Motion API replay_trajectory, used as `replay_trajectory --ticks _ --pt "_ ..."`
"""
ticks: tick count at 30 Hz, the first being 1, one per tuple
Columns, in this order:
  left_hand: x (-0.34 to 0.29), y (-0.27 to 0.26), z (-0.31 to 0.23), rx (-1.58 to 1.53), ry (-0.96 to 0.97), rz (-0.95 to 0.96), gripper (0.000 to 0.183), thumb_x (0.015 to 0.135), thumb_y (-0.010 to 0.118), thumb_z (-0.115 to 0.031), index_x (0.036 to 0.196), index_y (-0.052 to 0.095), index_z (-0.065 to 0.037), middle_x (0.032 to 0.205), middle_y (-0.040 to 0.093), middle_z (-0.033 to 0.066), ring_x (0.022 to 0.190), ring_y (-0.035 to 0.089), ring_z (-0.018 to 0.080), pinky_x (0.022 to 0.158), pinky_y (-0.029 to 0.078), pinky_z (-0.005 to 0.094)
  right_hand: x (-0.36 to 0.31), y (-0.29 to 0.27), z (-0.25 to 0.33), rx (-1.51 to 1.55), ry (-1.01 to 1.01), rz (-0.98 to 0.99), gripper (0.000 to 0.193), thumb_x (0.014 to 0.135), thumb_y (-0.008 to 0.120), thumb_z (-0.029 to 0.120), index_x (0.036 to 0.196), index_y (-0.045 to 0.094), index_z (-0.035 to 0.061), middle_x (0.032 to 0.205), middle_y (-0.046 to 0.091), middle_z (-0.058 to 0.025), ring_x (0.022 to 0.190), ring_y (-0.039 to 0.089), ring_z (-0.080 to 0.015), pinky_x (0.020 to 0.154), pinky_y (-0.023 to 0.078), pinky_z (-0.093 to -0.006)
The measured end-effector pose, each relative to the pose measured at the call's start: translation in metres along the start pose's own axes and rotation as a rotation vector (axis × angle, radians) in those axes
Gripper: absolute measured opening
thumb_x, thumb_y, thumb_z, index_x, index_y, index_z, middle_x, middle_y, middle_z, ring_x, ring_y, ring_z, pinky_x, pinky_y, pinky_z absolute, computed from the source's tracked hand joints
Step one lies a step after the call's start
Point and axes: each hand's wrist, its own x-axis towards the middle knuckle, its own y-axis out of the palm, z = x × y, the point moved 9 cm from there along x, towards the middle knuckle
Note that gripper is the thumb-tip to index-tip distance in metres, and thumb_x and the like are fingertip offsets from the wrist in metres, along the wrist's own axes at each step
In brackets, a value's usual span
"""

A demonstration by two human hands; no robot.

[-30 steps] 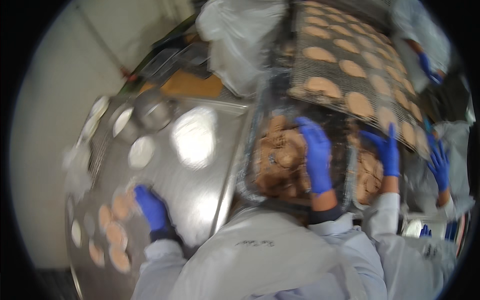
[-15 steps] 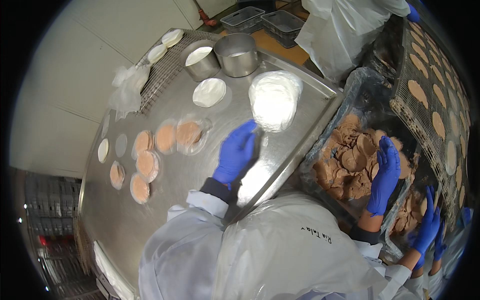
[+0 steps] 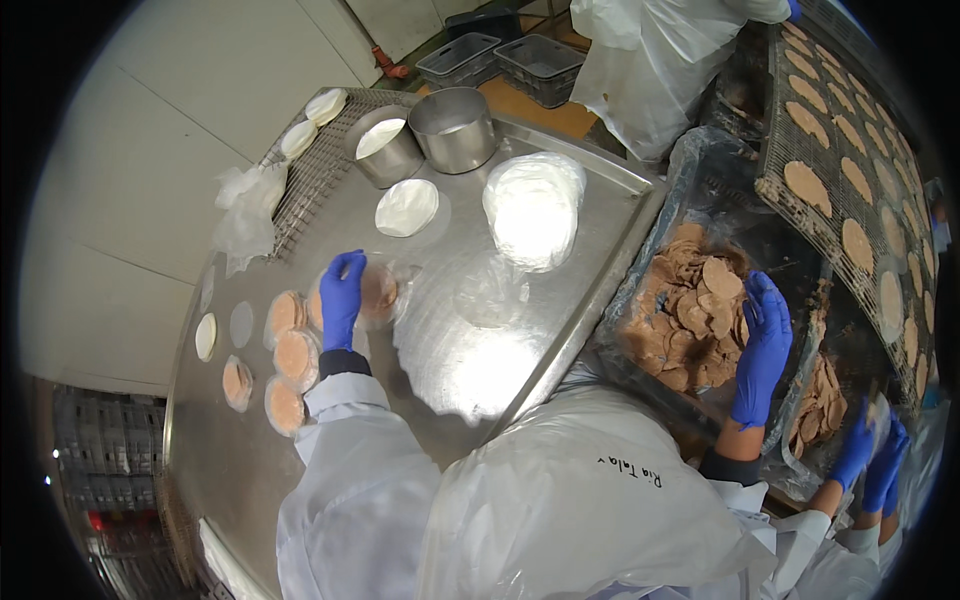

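My left hand (image 3: pixel 341 302), in a blue glove, reaches over the metal table to a flat pinkish patty (image 3: pixel 378 292) on clear film. Its fingers are bent together, and whatever is between them is hidden. Part of another patty (image 3: pixel 315 306) shows behind this hand. My right hand (image 3: pixel 764 345), also gloved in blue, is held at the right side of a lined crate of brown meat slices (image 3: pixel 690 315). Its fingers are stretched upward and nothing shows in them. Small stacks of film-backed patties (image 3: pixel 295 355) lie left of my left hand.
A white stack of film sheets (image 3: pixel 535 210), a white disc (image 3: pixel 407 208) and two steel pots (image 3: pixel 452 130) stand on the metal table (image 3: pixel 440 420). A wire rack of round slices (image 3: pixel 808 185) rises at right. Co-workers' gloved hands (image 3: pixel 868 450) work at lower right.
My left hand has moved left, from beside the white stack to the patties. My right hand stays by the crate. The whole view has shifted slightly.
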Motion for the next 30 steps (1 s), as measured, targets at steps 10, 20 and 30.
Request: replay_trajectory --ticks 10,20,30 --pt "-0.012 0.001 0.027 0.788 -0.201 0.180 0.071 0.070 0.054 -0.062 0.115 0.054 -0.007 0.131 0.036 0.0195 0.125 0.027 0.0324 0.103 0.018 0.0407 -0.024 0.007 0.004 0.016 -0.003 0.016 0.027 0.085 0.051 0.015 0.108 0.057 0.0005 0.106 0.059 -0.0082 0.103 0.053 -0.0158 0.090 0.038 -0.0277" --pt "-0.040 0.036 -0.005 0.536 -0.109 0.440 0.097 0.049 0.080 -0.039 0.123 0.038 0.006 0.123 0.044 0.0208 0.118 0.038 0.0328 0.095 0.029 0.0433 -0.014 0.009 -0.009 0.108 -0.028 0.079 0.024 0.087 0.052 0.012 0.107 0.056 -0.0001 0.103 0.058 -0.0045 0.098 0.051 -0.0107 0.087 0.039 -0.0239" --pt "-0.116 -0.066 0.009 -0.042 -0.444 0.332 0.061 0.058 0.078 -0.021 0.107 0.049 0.002 0.095 0.059 0.0104 0.085 0.057 0.0212 0.077 0.046 0.0310 0.006 0.029 -0.001 0.081 -0.038 0.129 0.026 0.087 0.050 0.017 0.108 0.057 0.0014 0.102 0.060 -0.0064 0.095 0.054 -0.0125 0.085 0.040 -0.0244"
